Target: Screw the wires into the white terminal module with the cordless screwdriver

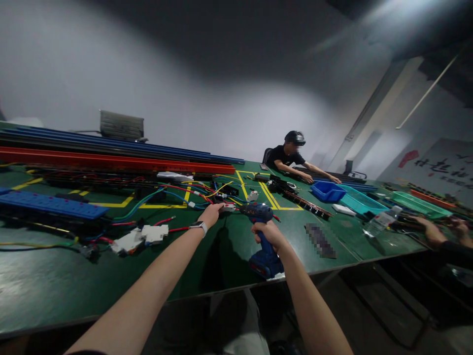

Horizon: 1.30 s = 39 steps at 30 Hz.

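My right hand [269, 234] is wrapped round the handle of a blue cordless drill [260, 213], which points left. The drill's tip reaches the right end of a small white circuit breaker [229, 207]; I cannot make out whether it sits in a screw. From the left, my left hand [211, 216] grips the breaker, its fingers closed on it. Red, blue and yellow wires [201, 195] run close behind that hand. To the left lie two more white breaker-like blocks [155, 234] with red cables attached.
A blue socket strip [55, 203] and orange rails [111, 159] lie on the green table [177, 276]. To the right are a phone-like slab [320, 240], a blue bin [327, 191], a teal tray [360, 198] and a bottle [382, 222]. A co-worker [290, 155] sits across; another person's hands [430, 231] work at right.
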{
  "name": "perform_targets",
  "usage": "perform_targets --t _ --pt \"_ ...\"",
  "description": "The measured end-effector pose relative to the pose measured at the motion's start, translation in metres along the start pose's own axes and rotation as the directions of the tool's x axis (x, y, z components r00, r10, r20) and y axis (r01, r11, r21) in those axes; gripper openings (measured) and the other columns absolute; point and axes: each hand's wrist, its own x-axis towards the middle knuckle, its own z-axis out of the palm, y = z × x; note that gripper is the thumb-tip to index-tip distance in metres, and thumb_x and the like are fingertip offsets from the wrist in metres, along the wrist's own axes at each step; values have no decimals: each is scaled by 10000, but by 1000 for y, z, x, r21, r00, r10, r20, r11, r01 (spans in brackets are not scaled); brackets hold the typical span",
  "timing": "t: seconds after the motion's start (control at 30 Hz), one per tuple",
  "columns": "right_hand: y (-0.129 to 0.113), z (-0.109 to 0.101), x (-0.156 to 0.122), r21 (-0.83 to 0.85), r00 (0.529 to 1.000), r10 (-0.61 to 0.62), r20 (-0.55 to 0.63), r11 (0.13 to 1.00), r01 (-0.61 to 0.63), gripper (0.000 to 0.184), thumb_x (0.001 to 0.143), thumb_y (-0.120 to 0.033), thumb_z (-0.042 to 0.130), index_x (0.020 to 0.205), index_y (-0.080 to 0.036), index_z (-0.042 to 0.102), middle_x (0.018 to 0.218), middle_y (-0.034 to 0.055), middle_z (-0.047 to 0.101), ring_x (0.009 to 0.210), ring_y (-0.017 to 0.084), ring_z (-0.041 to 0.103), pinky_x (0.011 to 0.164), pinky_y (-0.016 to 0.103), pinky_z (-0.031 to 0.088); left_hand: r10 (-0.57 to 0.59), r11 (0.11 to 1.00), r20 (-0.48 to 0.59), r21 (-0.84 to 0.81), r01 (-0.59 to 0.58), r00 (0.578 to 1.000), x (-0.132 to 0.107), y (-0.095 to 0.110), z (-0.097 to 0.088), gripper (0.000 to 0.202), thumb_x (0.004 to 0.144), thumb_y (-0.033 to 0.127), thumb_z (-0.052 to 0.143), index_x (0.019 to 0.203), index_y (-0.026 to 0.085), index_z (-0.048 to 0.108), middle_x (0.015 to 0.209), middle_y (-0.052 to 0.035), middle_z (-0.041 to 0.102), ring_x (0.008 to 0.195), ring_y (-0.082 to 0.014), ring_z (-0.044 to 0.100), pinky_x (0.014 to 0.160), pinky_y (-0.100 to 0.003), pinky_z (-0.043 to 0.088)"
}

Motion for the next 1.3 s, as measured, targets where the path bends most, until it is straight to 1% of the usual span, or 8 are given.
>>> perform_targets --t 0.23,0.43,0.57,0.7,0.8,0.93,1.03,1.3 --pt "2 0 0 -32 1000 -2 -8 999 1 120 641 -221 620 624 -192 505 458 -46 485 402 112 506 394 211 359 -11 1000 -15 1 11 1000 1 -2 2 493 878 36 429 1288 185 659 1261 -98 694 1177 -186 624 1076 -303 414" --pt "1 0 -1 -27 1000 -11 -1 1000 11 114 640 -215 610 621 -191 501 473 -41 501 400 108 505 389 209 351 -12 1000 -29 29 12 1000 3 -6 5 509 869 55 424 1317 168 638 1288 -110 678 1204 -190 610 1090 -317 409" --pt "-3 1 -3 -22 1000 -9 14 1000 10 107 632 -200 605 623 -193 499 467 -52 477 398 109 506 392 208 353 -8 998 -27 68 10 1000 4 -7 6 542 843 34 428 1323 173 638 1278 -106 684 1194 -197 616 1091 -299 407" --pt "-6 2 -6 -25 1000 1 20 1000 0 104 632 -201 604 629 -197 500 453 -48 487 393 110 498 396 209 351 -22 998 -12 61 23 1000 5 -7 7 556 827 21 432 1320 176 638 1274 -94 688 1183 -187 623 1082 -287 413" --pt "-6 2 -7 -22 1000 10 23 1000 -9 104 641 -206 605 629 -198 502 447 -41 496 401 117 510 401 212 357 -33 998 -15 53 34 999 4 -7 6 554 834 20 434 1327 176 633 1267 -92 692 1195 -185 618 1087 -285 410" --pt "-5 1 -6 -6 1000 1 3 1000 -1 112 639 -201 615 634 -196 503 457 -43 498 396 114 504 392 213 341 7 998 -19 66 -6 1000 2 -4 5 547 851 19 425 1329 182 633 1279 -98 684 1190 -193 622 1093 -299 407" --pt "-2 0 -4 -25 1000 -3 -3 1000 3 110 653 -211 614 621 -191 510 442 -38 497 389 108 485 394 213 338 5 996 -17 87 -3 1000 1 0 2 517 866 37 436 1326 164 634 1272 -115 685 1182 -212 624 1090 -313 410" --pt "2 -2 0 15 1000 -11 19 1000 11 123 646 -211 625 614 -188 509 470 -40 494 404 109 496 396 212 346 7 999 -13 54 -6 1000 1 3 0 500 860 33 443 1290 168 661 1235 -95 706 1164 -215 634 1070 -307 430"
